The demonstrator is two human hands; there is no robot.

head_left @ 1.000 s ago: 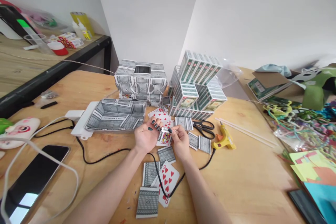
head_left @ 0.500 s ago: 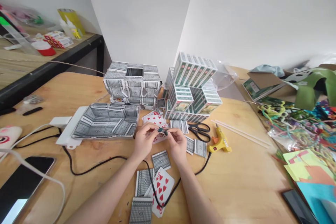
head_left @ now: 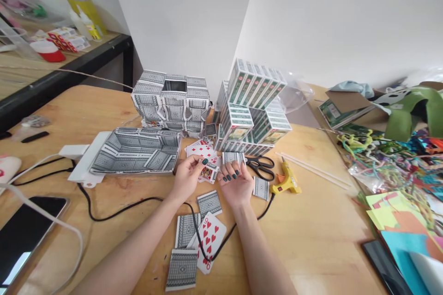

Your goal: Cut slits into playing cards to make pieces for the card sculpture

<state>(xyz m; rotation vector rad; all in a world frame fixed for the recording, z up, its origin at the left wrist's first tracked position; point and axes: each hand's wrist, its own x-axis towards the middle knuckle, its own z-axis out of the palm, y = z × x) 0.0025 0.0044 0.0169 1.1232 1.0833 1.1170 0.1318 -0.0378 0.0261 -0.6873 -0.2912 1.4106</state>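
Observation:
My left hand (head_left: 187, 177) pinches a folded playing card (head_left: 209, 174) between thumb and fingers, its picture face partly showing. Just right of it, my right hand (head_left: 238, 184) is turned palm up with loosely curled fingers and holds nothing. Loose red-suited cards (head_left: 200, 148) lie behind the left hand. A folded grey-backed card (head_left: 232, 158) is beyond the right fingertips. Nearer to me are more folded card pieces (head_left: 209, 203) and a nine of hearts (head_left: 211, 239) with a black cable across it.
An open tray made of cards (head_left: 138, 170) stands left, with a hollow card-covered block (head_left: 150, 97) behind. Stacked card boxes (head_left: 238, 122), black scissors (head_left: 261, 167), a yellow glue gun (head_left: 286, 182) and white glue sticks (head_left: 314, 170) are right. A phone (head_left: 31, 235) lies front left.
My hands have moved apart from their shared pinch. The right hand has let go and turned palm up, while the card's picture face now shows at my left fingers. The view shifted slightly.

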